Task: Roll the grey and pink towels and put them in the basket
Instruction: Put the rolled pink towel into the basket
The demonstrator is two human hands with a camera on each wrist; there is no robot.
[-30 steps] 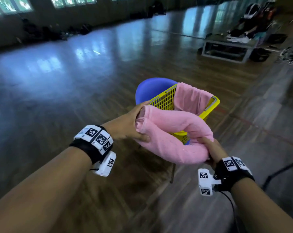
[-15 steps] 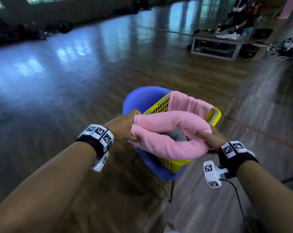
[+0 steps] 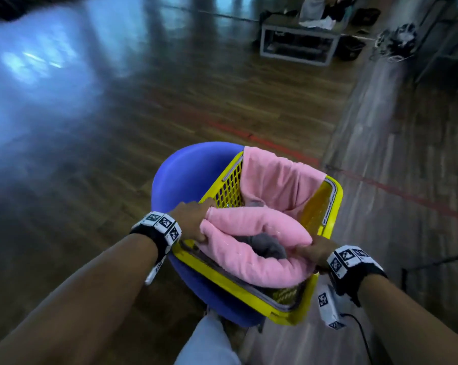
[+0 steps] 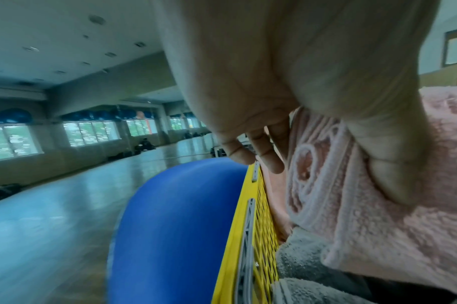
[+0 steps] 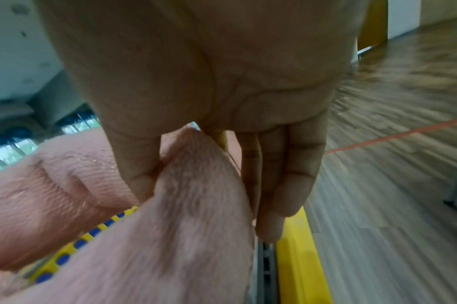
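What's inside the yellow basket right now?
In the yellow basket: a rolled pink towel bent in a U, a grey towel beneath it, another pink towel draped over the far rim. The basket floor is covered.

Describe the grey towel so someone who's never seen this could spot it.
Find the blue chair with the yellow basket on it. Both hands hold a rolled pink towel bent into a loop inside; the grey towel peeks through that loop, the only grey cloth there.

Rolled pink towel (image 3: 251, 248) — thick fleecy roll, bent into a U, lying in the basket's near end.
Grey towel (image 3: 268, 245) — dark bundle, partly hidden inside the pink bend.
Yellow basket (image 3: 245, 288) — plastic, lattice walls, grey-trimmed rim; a second pink towel (image 3: 275, 183) drapes over its far rim.
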